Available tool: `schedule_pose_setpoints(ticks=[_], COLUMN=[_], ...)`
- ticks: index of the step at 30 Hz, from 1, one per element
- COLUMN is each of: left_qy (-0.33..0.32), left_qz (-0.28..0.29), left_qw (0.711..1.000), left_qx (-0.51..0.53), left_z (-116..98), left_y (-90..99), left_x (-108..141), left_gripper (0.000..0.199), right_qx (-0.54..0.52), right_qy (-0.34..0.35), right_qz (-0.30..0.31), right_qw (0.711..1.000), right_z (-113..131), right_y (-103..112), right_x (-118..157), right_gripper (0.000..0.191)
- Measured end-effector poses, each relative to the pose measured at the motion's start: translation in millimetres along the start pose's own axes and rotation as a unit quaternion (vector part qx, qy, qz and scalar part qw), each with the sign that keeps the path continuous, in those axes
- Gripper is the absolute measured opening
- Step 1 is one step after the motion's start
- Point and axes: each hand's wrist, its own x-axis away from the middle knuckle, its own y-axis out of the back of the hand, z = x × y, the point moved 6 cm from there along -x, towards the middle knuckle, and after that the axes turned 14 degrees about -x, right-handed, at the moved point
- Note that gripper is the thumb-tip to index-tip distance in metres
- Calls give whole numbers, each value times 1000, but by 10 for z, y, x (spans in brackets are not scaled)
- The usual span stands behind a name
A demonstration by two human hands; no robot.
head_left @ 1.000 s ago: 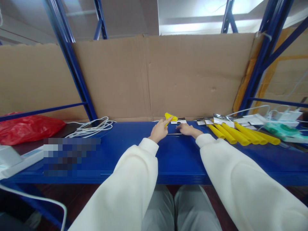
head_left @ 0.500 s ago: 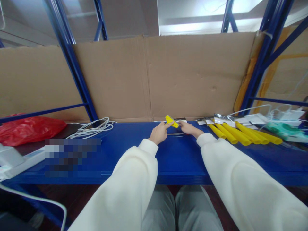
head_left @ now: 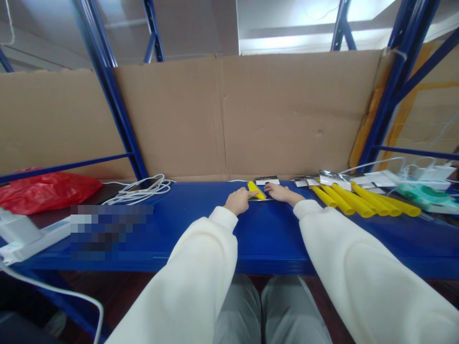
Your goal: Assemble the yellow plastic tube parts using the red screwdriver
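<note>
A short yellow piece point(head_left: 256, 190) lies low over the blue table point(head_left: 201, 229), between my two hands, slanting toward the right. My left hand point(head_left: 238, 200) is at its left side, index finger stretched out onto it. On its right, my right hand point(head_left: 278, 192) reaches in with fingers extended near its edge; whether the fingertips grip anything is too small to tell. A thin shiny strip shows just below the yellow piece. Behind my right hand a black and white card point(head_left: 267, 180) lies near the cardboard.
Several yellow tubes point(head_left: 353, 199) with header cards lie at the right, beside a green and white packet point(head_left: 426, 195). At the left are coiled white cables point(head_left: 143, 190), a red plastic bag point(head_left: 46, 191) and a white power strip point(head_left: 39, 239). Cardboard point(head_left: 172, 119) stands behind.
The yellow piece has come down lower and turned to a steeper slant. My right hand has opened somewhat and shifted slightly left, uncovering the card behind it. My left hand has moved slightly.
</note>
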Motion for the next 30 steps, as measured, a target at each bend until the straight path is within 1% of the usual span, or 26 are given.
schedule_pose_setpoints(ticks=[2, 4, 8, 10, 12, 16, 19, 21, 24, 26, 27, 28, 30], left_qy=[17, 23, 4, -11, -21, -28, -32, -29, -27, -29, -30, -31, -33], left_qz=[3, -2, -2, -1, -6, -8, -9, -19, -27, -24, -21, -18, -13], left_qw=[1000, 999, 999, 999, 999, 999, 998, 997, 994, 994, 995, 995, 996], left_qx=[9, 30, 35, 31, 40, 39, 50, 76, 102, 102, 96, 88, 76], left_z=[35, 52, 19, -11, -30, -44, -45, -37, -30, -33, -35, -37, -42], left_y=[-15, -16, -19, -17, -7, -2, -11, -10, -14, -19, -21, -23, -23], left_x=[-3, -6, -16, -19, -20, -23, -31, -37, -41, -37, -35, -33, -31], left_gripper=[58, 57, 55, 54, 54, 57, 57, 56, 55, 57, 57, 57, 57], right_qx=[22, 37, 32, 19, 8, -26, -86, -119, -122, -76, -38, -1, 39], right_qy=[-16, -14, 0, 4, 9, 24, 30, 15, -32, -82, -119, -162, -208], right_qz=[6, -1, -52, -74, -68, -23, -23, -52, -132, -184, -212, -236, -265], right_qw=[1000, 999, 998, 997, 998, 999, 996, 991, 983, 977, 969, 958, 941], right_z=[22, 58, 148, 195, 236, 263, 234, 167, -31, -230, -348, -468, -647], right_y=[-12, 8, 141, 212, 236, 180, 181, 255, 476, 639, 716, 781, 851], right_x=[4, 16, 89, 140, 179, 188, 153, 131, 138, 172, 200, 233, 278], right_gripper=[45, 46, 46, 40, 32, 23, 16, 17, 19, 19, 20, 22, 33])
